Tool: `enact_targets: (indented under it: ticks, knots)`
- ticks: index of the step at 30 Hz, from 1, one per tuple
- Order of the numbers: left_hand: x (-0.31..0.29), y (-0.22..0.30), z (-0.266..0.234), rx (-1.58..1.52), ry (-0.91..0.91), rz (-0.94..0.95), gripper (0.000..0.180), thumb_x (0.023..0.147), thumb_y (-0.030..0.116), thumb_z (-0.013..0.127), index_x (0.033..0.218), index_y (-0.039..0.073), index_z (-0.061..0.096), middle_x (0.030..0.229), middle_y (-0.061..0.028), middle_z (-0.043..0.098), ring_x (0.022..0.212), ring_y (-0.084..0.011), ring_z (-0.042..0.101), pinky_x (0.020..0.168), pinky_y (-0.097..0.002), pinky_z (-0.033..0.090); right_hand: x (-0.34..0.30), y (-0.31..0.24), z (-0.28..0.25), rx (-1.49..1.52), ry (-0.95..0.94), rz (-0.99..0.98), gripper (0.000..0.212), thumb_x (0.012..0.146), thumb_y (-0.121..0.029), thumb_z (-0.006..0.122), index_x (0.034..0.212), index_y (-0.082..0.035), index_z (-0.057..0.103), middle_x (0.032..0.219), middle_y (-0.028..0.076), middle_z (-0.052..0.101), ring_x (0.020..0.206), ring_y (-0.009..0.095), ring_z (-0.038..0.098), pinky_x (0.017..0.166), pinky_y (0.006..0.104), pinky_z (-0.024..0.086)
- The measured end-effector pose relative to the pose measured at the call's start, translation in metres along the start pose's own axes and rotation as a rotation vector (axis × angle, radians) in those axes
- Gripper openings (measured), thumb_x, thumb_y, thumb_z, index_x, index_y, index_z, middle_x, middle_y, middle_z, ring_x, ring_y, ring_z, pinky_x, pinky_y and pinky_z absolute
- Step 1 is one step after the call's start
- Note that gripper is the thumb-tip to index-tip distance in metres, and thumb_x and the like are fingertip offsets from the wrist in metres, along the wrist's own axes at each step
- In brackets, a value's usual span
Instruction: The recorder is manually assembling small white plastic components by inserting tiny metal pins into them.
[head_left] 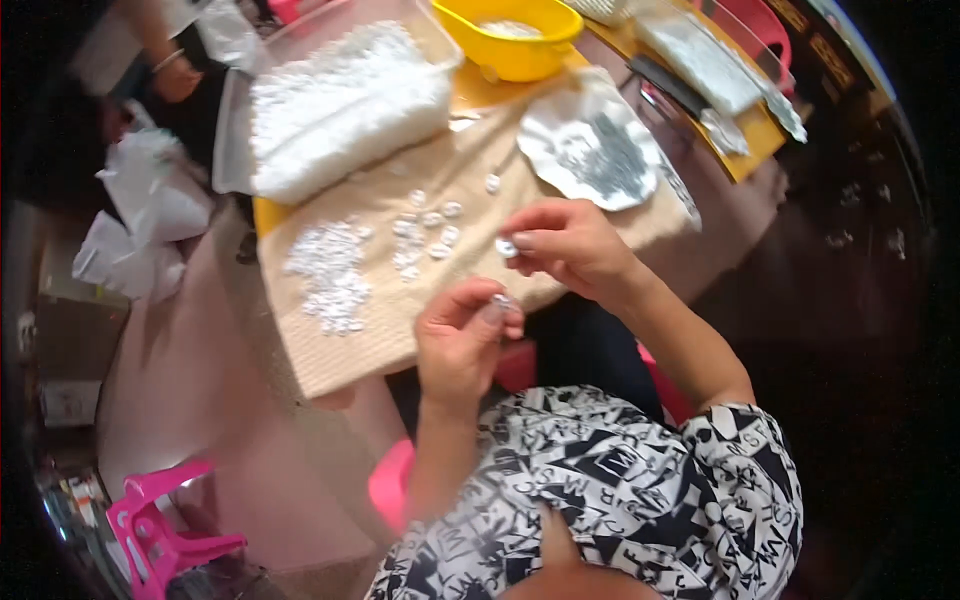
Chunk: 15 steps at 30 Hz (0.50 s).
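My left hand (462, 340) is closed in a pinch near the cloth's front edge, with a small whitish piece (501, 299) at its fingertips. Just above and to the right, my right hand (575, 245) pinches a small round white piece (506, 247) between thumb and fingers. The hands are apart, and what the pieces are is too small to make out. On the beige cloth (385, 345) lie a dense heap of small white pieces (330, 275) and, nearer my hands, several looser white rings (440, 235). One more ring (492, 183) sits farther back.
A clear plastic bin (232, 140) full of white pieces stands at the back left. Behind is a yellow basin (515, 55); to its right, a pale sheet (550, 135) holds small grey pieces. Another person's hand (177, 78) shows far left. A pink stool (165, 540) stands lower left.
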<state>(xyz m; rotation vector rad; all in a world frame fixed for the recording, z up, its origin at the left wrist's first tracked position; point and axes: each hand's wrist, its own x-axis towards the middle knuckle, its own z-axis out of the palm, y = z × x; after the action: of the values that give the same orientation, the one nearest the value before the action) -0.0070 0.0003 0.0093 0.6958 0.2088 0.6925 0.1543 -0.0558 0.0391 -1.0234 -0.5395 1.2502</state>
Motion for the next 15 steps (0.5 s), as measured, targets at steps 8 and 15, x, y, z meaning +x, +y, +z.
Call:
enact_targets:
  ticks: [8, 15]
  knots:
    - [0.006, -0.009, 0.000, 0.016, -0.072, -0.087, 0.017, 0.079, -0.001, 0.058, 0.096, -0.004, 0.054, 0.084, -0.0119, 0.056, 0.070, -0.0175, 0.056, 0.060, -0.0252, 0.048, -0.012, 0.011, -0.006, -0.006, -0.036, -0.076, 0.017, 0.076, -0.002, 0.062, 0.091, 0.002, 0.058, 0.080, 0.007, 0.060, 0.070, 0.012, 0.058, 0.062, 0.0225, 0.048]
    - [-0.002, -0.015, -0.002, 0.020, -0.061, -0.095, 0.017, 0.079, 0.000, 0.057, 0.095, -0.005, 0.054, 0.081, -0.0131, 0.057, 0.068, -0.0177, 0.056, 0.059, -0.0246, 0.048, -0.024, 0.014, -0.013, -0.020, -0.126, 0.055, 0.024, 0.076, -0.001, 0.062, 0.099, 0.002, 0.058, 0.084, 0.007, 0.061, 0.069, 0.010, 0.058, 0.062, 0.0212, 0.047]
